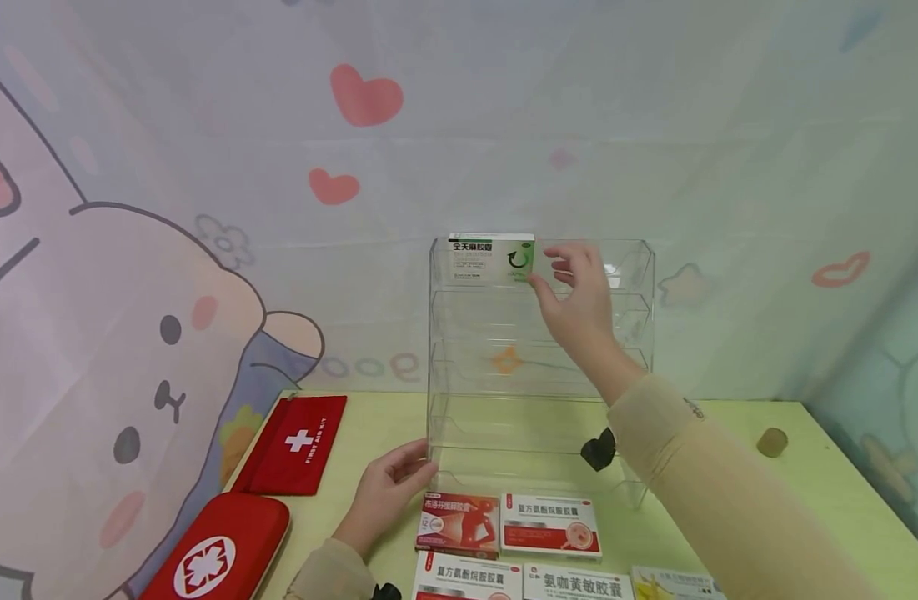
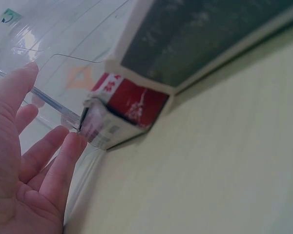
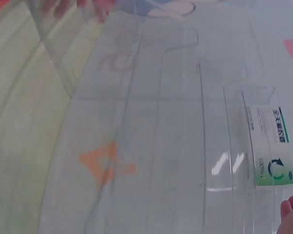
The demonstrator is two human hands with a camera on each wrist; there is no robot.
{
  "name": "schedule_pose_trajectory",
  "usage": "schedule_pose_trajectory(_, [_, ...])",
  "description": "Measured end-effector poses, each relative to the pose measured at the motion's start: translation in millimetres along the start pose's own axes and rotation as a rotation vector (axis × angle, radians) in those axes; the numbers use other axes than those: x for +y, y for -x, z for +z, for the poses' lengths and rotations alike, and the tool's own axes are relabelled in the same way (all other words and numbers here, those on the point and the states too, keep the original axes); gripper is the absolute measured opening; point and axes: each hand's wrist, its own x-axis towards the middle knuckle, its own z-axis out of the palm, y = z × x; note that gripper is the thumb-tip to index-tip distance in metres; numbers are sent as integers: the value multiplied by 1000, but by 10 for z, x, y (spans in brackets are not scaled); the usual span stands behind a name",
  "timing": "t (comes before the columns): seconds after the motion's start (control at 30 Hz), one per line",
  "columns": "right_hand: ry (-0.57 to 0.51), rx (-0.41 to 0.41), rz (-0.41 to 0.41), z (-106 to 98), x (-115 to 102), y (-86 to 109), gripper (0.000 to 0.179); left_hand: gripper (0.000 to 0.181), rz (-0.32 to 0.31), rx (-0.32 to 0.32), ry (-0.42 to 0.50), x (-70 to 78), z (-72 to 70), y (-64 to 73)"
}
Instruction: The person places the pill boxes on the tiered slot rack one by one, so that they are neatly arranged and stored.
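A white and green medicine box stands upright at the left of the top tier of a clear acrylic display rack. My right hand is at that box's right side, thumb tip by its lower right edge and the other fingers spread apart from it. The right wrist view shows the same box behind clear plastic, with fingertips just past its end. Low on the rack's left side, my left hand rests its fairly straight fingers against the side panel, also seen in the left wrist view.
Several medicine boxes lie before the rack, including a red ibuprofen box and a white and red box. At the left are a red first aid pouch and a red case. A brown lump sits at the right.
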Motion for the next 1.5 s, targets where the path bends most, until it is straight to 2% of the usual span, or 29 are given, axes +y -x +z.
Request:
schedule_pose_trajectory(0.2, [-38,-80,2,-141,-38,420,52,50,4,-20,-13,-29,-11,-5])
schedule_pose_trajectory(0.37, [-32,-145,-18,-247,-41,762,60,51,22,-8,-26,-49,-25,-10])
schedule_pose_trajectory(0.47, [-23,-169,-35,-323,-24,979,61,51,37,-4,-27,-62,-33,-10])
schedule_pose_trajectory(0.73, [-20,-213,-53,-588,92,1485,65,50,16,11,2,-95,-54,1])
schedule_pose_trajectory(1.17, [83,-319,58,-1162,449,2129,78,55,-1,3,-43,-74,-25,-8])
schedule_pose_trajectory(1.33, [147,-461,147,-1391,618,2357,83,54,3,5,-48,-70,-27,-5])
schedule_pose_trajectory(1.5, [176,-589,208,-1662,799,2469,89,53,15,6,-58,-76,-40,-5])
